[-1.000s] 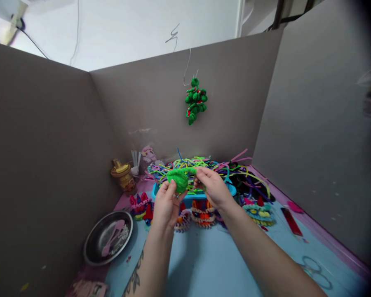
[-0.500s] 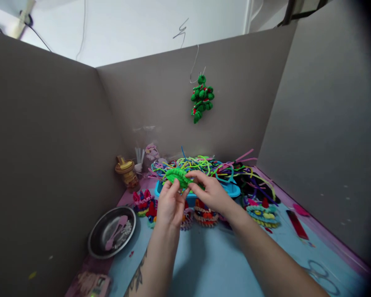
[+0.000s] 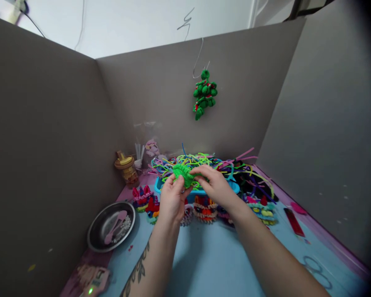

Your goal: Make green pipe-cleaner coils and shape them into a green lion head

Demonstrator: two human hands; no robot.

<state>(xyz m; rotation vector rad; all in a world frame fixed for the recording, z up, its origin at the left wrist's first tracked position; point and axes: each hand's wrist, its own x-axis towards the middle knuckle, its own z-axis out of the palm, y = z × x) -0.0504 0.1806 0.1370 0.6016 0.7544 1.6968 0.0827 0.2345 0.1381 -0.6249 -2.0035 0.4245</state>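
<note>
A bright green piece of bent pipe cleaner (image 3: pixel 183 172), ridged along its edge, is held up in front of me. My left hand (image 3: pixel 173 200) grips it from below and the left, thumb across its face. At its right edge, the thumb and fingers of my right hand (image 3: pixel 215 181) pinch it; the exact spot is partly hidden by the fingers. Behind my hands is a blue tray (image 3: pixel 233 187) heaped with loose, multicoloured pipe cleaners (image 3: pixel 205 159). In front of it sit several colourful fuzzy figures, among them an orange one (image 3: pixel 205 210).
On the left stand a metal bowl (image 3: pixel 94 235) with a pink scoop (image 3: pixel 115 227) and white beads, and a brown-and-yellow cup (image 3: pixel 126 167). Scissors (image 3: pixel 317 272) and a red strip (image 3: pixel 294 222) lie right. A green ornament (image 3: pixel 205 95) hangs from a wire on the grey partition (image 3: pixel 160 90).
The green piece has turned in my left hand, showing a more rounded face, and sits slightly further right. My right hand has moved a little right and up with it. The view has shifted slightly.
</note>
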